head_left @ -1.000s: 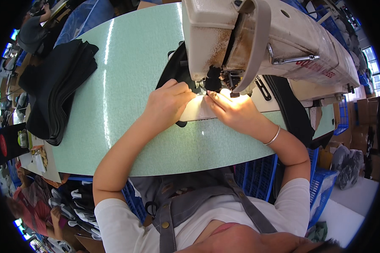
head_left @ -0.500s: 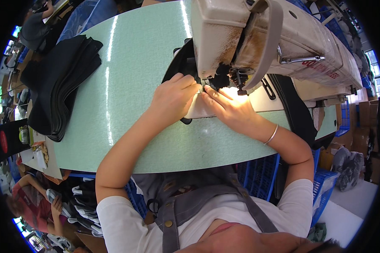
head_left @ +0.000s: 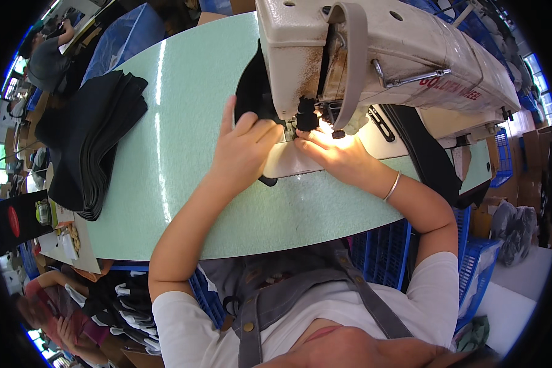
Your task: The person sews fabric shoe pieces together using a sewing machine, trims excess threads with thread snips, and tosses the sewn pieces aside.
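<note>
A cream sewing machine [head_left: 411, 67] stands on the pale green table, its lamp lighting the needle area. Under its head lies a black fabric piece [head_left: 251, 86] with a curved edge. My left hand [head_left: 242, 150] is at the near left of the presser foot [head_left: 290, 130], thumb and fingers pinched at the fabric, one finger pointing away along its edge. Just right of the foot, my right hand [head_left: 340, 159] lies with fingers stretched out, tips close to the needle. Glare and the hands hide the fabric under the fingertips.
A thick stack of black fabric pieces [head_left: 92, 135] rests on the table's left. Another black strip [head_left: 420, 144] hangs over the right edge. Blue crates [head_left: 380, 251] stand below the table. Two people are at the left, one near gloves [head_left: 135, 306].
The view has shifted slightly. My left hand has raised one finger along the black fabric's edge, where it was curled before. My right hand stays by the presser foot.
</note>
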`<state>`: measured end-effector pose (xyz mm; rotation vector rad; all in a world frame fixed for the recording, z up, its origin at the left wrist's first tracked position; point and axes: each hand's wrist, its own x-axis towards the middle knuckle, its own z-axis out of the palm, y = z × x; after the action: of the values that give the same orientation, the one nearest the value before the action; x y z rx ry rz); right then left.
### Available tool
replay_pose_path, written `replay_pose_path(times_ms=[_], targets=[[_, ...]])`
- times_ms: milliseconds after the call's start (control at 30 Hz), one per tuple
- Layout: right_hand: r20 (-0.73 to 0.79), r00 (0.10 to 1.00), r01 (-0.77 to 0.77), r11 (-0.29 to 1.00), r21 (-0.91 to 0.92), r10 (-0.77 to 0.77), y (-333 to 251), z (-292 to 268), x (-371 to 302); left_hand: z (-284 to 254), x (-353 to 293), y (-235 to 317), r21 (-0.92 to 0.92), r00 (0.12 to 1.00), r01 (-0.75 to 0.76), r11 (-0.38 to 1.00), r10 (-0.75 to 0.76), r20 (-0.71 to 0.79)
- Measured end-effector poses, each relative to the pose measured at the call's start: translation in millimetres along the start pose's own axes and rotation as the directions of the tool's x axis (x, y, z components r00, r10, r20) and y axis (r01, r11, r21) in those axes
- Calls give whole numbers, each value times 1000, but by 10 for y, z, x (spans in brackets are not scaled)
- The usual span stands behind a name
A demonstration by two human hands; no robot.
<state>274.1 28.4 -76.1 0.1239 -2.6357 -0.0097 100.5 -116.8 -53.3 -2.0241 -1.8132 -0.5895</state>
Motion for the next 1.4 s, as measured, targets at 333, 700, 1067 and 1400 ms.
replay_pose_path(times_ms=[333, 700, 1067, 1400], targets=[[-108, 993, 65, 994, 93, -55, 232, -74, 0, -265, -124, 89, 69, 978, -109, 992, 94, 187], [-98, 995, 19, 993, 116, -8, 220, -116, 30, -153, -87, 245, 122, 984, -89, 989, 68, 163], [59, 998, 24, 994, -109, -17, 29, -60, -26, -12, -112, 359, 210, 983, -130, 969, 98, 154], [-4, 996, 83, 986, -145, -85, 399, -363, 5, -338, -126, -57, 35, 996, 33, 999, -36, 80]])
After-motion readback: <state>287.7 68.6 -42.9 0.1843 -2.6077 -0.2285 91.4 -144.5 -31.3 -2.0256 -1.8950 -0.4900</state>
